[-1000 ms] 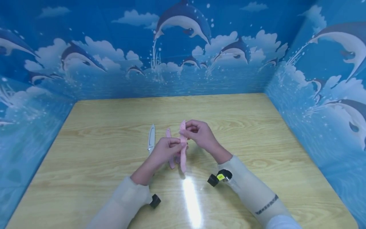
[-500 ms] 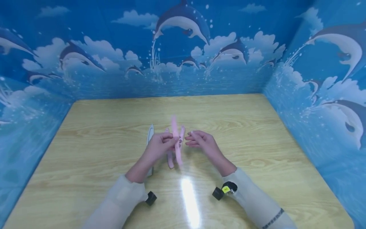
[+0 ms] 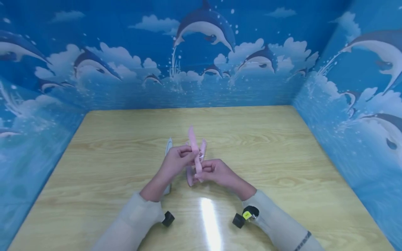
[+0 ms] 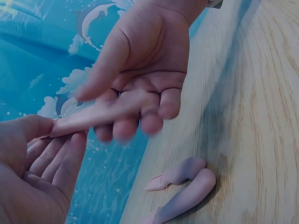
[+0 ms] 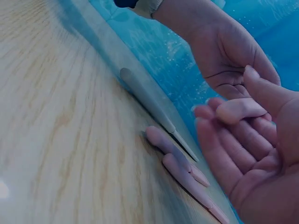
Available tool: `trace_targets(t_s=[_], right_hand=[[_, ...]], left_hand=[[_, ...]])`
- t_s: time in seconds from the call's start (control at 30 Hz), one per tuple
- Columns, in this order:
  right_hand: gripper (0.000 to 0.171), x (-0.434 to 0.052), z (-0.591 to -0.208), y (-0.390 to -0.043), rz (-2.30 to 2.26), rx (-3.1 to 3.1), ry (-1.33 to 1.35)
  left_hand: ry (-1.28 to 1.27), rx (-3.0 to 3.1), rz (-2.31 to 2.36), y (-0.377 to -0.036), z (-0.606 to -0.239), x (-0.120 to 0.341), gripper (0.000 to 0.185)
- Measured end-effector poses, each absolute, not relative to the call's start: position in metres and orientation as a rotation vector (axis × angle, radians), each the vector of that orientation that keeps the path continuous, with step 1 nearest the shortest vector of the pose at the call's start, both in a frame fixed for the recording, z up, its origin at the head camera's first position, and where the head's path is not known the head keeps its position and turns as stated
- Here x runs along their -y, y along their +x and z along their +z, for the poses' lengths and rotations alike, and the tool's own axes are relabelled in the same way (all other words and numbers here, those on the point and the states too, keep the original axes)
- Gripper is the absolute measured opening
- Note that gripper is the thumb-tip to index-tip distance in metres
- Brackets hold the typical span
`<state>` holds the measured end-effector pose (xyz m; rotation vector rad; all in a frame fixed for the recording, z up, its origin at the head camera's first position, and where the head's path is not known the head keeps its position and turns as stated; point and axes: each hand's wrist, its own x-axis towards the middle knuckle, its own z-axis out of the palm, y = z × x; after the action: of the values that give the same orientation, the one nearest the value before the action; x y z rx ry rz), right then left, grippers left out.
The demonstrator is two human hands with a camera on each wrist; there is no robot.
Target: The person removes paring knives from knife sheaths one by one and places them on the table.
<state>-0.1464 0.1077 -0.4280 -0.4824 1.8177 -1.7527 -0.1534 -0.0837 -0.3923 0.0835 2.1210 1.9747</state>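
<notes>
Pink knife sheath (image 3: 195,151) held between both hands above the wooden table (image 3: 282,167).
Left hand (image 3: 176,161) pinches its middle with curled fingers; right hand (image 3: 216,171) closes its thumb and fingers on the lower end. Two more pink pieces (image 5: 180,170) and a white knife (image 3: 168,153) lie on the table just beneath.

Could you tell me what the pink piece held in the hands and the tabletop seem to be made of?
Pink piece: likely matte plastic or silicone, with a smooth, even colour and no shine; which one is unclear. Tabletop: wood or wood-look laminate with visible grain, and a glossy finish shown by the bright glare streak.
</notes>
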Motion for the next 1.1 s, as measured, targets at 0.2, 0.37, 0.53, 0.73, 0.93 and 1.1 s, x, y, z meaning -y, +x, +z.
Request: trace_targets(t_s=[0.2, 0.37, 0.53, 0.73, 0.93, 1.1], right_hand=[[0.028, -0.109, -0.427, -0.148, -1.688, -1.919, -0.484], [0.028, -0.113, -0.426, -0.150, -1.652, -1.952, -0.509], [0.027, -0.122, -0.425, -0.151, -1.617, -2.004, -0.506], [0.026, -0.141, -0.424, -0.155, -1.585, -2.087, -0.462], [0.025, -0.153, -0.412, -0.165, -1.670, -2.136, -0.430], [0.024, -0.154, -0.403, -0.170, -1.780, -2.123, -0.374]], left_hand=[[0.064, -2.111, 1.988, -0.154, -0.391, 0.083, 0.024], [-0.003, -2.136, 2.008, -0.156, -0.390, 0.086, 0.028], [-0.056, -2.126, 2.064, -0.156, -0.388, 0.093, 0.025], [-0.092, -2.141, 2.119, -0.152, -0.386, 0.106, 0.024], [-0.128, -2.185, 2.084, -0.149, -0.386, 0.117, 0.019], [-0.159, -2.174, 2.047, -0.143, -0.388, 0.125, 0.022]])
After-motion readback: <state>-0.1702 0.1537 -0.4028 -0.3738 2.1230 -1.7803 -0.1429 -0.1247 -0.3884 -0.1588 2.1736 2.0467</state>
